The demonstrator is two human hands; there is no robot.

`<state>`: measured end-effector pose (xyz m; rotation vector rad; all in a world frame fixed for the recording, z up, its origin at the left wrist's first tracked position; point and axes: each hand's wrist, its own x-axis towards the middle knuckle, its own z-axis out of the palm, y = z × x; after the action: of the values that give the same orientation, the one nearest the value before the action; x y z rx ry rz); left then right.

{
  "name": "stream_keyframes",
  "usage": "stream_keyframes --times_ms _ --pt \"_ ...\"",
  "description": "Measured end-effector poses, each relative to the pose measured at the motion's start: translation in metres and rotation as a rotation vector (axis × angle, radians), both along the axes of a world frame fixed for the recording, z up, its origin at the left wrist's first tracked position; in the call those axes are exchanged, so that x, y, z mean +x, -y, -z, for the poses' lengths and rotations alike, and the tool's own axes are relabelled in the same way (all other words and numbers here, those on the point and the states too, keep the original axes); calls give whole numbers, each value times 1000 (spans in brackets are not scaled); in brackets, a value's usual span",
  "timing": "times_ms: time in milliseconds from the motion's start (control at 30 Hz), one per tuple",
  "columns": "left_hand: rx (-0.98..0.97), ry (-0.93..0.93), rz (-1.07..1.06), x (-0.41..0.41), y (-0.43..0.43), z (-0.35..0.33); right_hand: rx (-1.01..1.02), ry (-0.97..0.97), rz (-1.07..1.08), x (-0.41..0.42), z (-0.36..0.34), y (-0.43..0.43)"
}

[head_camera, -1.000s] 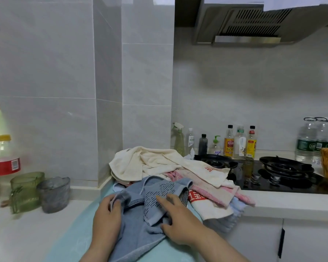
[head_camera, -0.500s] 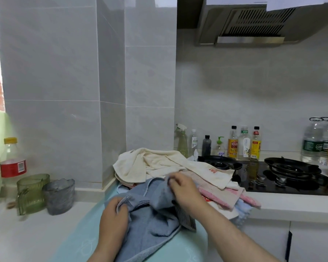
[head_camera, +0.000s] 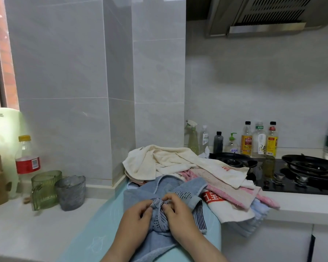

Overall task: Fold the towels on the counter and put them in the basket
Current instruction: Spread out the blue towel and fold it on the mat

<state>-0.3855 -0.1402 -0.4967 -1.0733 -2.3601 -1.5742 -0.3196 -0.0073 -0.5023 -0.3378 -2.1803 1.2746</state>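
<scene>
Blue towel lying on teal mat, at 6 o'clock in view. Left hand and right hand both pinching its striped edge, fingertips meeting. Towel pile sitting at towel's 1 o'clock.

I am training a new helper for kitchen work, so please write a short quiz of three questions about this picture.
1. True or false: the left hand and the right hand both pinch the blue towel.
2. Which towel lies topmost behind the blue one? A) cream towel B) pink towel C) green towel
3. Fill in: the grey glass stands to the ___ of the green mug.

Key: 1 true; 2 A; 3 right.
</scene>
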Motion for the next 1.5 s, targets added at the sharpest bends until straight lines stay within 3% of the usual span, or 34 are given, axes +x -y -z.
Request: stream_keyframes --times_ms 200,533,633,867,1067,1133,1300,1500 --pt "-46 -49 47 4 0 0 51 -38 -88 -4 3 -2" --pt "-178 -22 -9 8 3 1 92 -45 35 2 -6 -5" --pt "-216 -63 -55 5 7 -4 192 1 48 11 -45 -10" --pt "-274 -74 -274 -5 28 -43 199 -175 243 28 -152 -37" --pt "-688 -29 -310 -7 55 -101 225 -264 346 58 -223 -49" --pt "-623 76 -309 -9 63 -120 217 -295 377 70 -242 -51" --pt "-196 506 -241 -13 85 -148 134 -322 386 89 -261 -51" --pt "175 589 -89 4 106 -203 45 -342 342 107 -272 -42"
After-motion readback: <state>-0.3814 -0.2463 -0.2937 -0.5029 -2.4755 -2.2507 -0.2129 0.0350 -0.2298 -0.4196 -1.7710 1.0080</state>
